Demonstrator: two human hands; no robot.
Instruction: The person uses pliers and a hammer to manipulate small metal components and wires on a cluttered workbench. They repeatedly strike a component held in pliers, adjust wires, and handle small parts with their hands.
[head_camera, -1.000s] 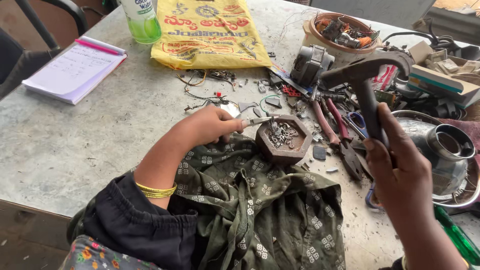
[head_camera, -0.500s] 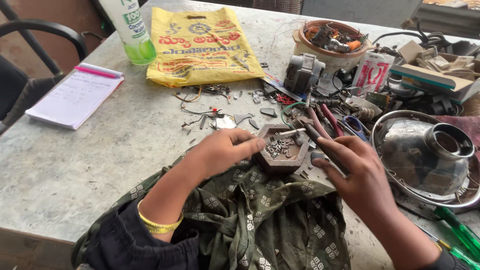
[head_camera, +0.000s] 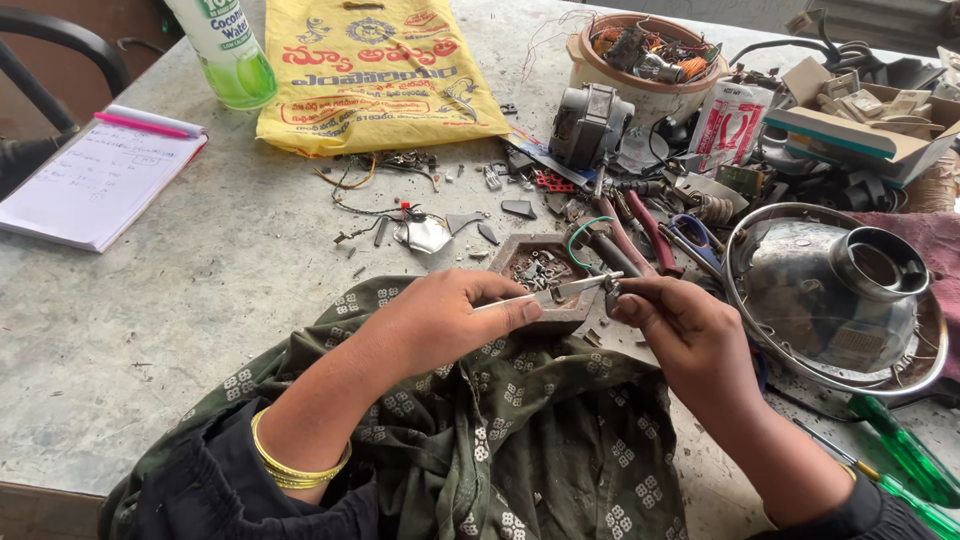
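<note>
My left hand (head_camera: 440, 320) pinches a thin metal strip (head_camera: 560, 291) that points right, just in front of a small brown tray (head_camera: 515, 252) holding several tiny metal parts. My right hand (head_camera: 685, 335) meets the strip's tip, its thumb and forefinger closed on a small dark part there. Both wrists rest over a green patterned cloth (head_camera: 520, 440) spread on the grey table (head_camera: 200, 290). A gold bangle (head_camera: 295, 465) sits on my left wrist.
Red-handled pliers (head_camera: 640, 232) lie behind the tray. A metal dome in a wire ring (head_camera: 840, 290) stands right, green screwdrivers (head_camera: 905, 460) near it. Farther back are a yellow bag (head_camera: 375, 75), a green bottle (head_camera: 225, 50), a notebook (head_camera: 95, 180), a bowl of parts (head_camera: 645, 60).
My right hand held a hammer up a second ago; the hammer is now out of it and the hand has come down to the strip's tip. The left hand stayed by the tray.
</note>
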